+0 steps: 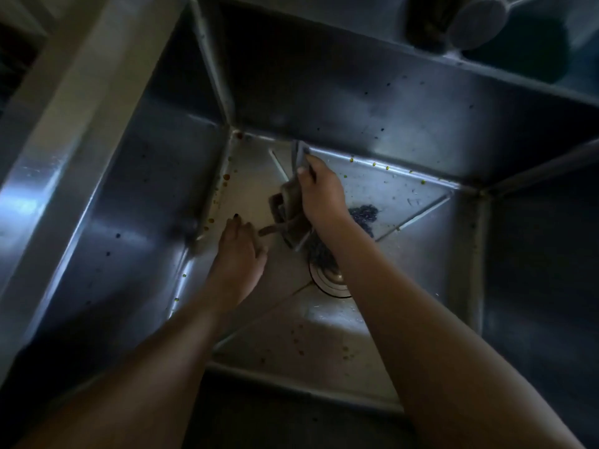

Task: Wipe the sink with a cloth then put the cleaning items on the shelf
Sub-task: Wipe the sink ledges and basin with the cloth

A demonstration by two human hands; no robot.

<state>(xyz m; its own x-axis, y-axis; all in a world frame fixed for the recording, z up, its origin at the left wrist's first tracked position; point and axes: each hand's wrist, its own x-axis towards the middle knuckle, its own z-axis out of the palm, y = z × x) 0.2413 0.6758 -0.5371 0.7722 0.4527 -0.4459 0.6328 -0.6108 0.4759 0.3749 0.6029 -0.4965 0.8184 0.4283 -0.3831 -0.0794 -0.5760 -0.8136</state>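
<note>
Cloth (285,205): brownish, limp, folded in thick layers, low in sink (356,102) above floor centre. Right hand (321,192) grips it, fingers curled. Left hand (240,247) flat, fingers loose, holding nothing. Steel walls smooth, speckled. Round ribbed drain (334,281); dark wiry scourer (366,213) beside.

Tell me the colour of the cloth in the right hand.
The cloth looks dull brown, seen in the dim head view.
</note>
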